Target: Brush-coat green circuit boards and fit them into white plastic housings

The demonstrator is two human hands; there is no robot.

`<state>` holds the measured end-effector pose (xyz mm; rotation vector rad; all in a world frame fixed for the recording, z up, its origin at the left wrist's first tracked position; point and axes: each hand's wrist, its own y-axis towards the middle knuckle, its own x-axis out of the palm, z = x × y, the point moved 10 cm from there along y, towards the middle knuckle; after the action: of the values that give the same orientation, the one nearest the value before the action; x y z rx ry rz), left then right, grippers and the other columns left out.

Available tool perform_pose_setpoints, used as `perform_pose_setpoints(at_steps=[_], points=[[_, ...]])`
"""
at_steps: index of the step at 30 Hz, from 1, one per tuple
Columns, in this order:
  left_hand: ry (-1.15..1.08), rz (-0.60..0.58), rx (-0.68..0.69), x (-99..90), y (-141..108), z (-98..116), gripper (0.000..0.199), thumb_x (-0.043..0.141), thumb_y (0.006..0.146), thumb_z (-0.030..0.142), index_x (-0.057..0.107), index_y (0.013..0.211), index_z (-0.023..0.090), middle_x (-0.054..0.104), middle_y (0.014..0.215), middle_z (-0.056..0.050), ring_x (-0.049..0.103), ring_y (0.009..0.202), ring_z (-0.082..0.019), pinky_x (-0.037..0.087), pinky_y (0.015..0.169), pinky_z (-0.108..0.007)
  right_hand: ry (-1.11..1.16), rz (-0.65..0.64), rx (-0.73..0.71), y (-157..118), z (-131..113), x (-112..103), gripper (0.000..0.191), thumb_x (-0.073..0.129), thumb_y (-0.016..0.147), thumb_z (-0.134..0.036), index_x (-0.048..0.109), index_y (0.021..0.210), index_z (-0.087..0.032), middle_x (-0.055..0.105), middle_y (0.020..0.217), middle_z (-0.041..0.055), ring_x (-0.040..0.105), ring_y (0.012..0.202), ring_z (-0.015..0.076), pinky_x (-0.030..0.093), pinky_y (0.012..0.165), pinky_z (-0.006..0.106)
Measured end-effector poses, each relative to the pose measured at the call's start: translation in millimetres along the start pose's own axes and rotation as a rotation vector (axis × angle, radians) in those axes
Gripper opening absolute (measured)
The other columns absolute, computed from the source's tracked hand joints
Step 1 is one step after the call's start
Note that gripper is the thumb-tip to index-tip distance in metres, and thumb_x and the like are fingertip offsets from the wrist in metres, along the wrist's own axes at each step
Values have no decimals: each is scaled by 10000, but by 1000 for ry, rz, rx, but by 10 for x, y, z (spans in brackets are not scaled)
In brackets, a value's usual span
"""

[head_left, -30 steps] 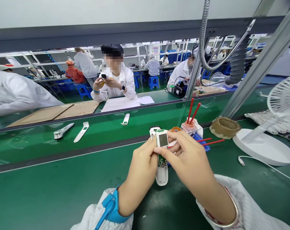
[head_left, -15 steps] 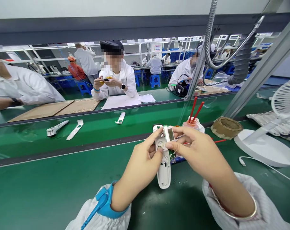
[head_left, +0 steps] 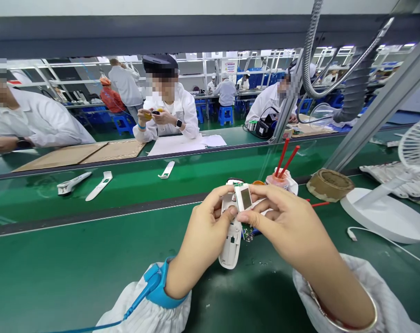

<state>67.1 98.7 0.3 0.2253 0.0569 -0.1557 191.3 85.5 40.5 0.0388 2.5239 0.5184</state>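
Note:
My left hand [head_left: 207, 226] grips a white plastic housing half [head_left: 231, 249], its hollow inner side facing up and its lower end pointing toward me. Between the thumb and fingers of my right hand [head_left: 282, 215] is a circuit board with a small display [head_left: 245, 198] in a white frame. The board lies over the right upper part of the housing; fingers hide whether it is seated or only touching. Green board edge and small parts [head_left: 247, 232] show below my right thumb. A blue wrist strap [head_left: 159, 286] with a cord circles my left wrist.
White plastic parts [head_left: 99, 186] lie on the green belt [head_left: 133, 189] beyond the bench edge. To the right are a pot with red sticks [head_left: 281, 178], a roll of brown tape [head_left: 330, 185], a white fan [head_left: 379, 212] and a white cable [head_left: 386, 236]. Co-workers sit across.
The white parts on the belt have shifted left. The housing's lower end has swung slightly left, and the display board has turned a little in my right hand.

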Motion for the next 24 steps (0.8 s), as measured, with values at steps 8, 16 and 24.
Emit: perform_pose_setpoints(at_steps=[8, 16, 24], points=[[325, 33, 109, -3, -29, 129, 375, 476, 824, 121, 642, 1124, 272, 695, 865, 6, 601, 742, -165, 467, 680, -256, -135, 114, -121, -26, -102, -26, 294, 714, 718, -277, 647, 1001, -235, 662, 823, 5, 596, 581, 143, 504, 585, 287], [289, -21, 121, 61, -47, 175, 403, 423, 866, 128, 580, 1211, 265, 649, 1102, -14, 592, 900, -176, 462, 801, -270, -204, 191, -180, -52, -161, -54, 266, 725, 709, -259, 621, 949, -218, 636, 794, -1, 588, 587, 140, 479, 546, 263], [68, 47, 15, -20, -100, -8, 441, 375, 916, 375, 416, 1350, 311, 661, 1019, -11, 596, 877, -182, 466, 769, -270, -236, 146, -135, -36, -165, -7, 192, 721, 695, -243, 567, 807, -213, 588, 708, -24, 544, 518, 125, 423, 489, 248]])
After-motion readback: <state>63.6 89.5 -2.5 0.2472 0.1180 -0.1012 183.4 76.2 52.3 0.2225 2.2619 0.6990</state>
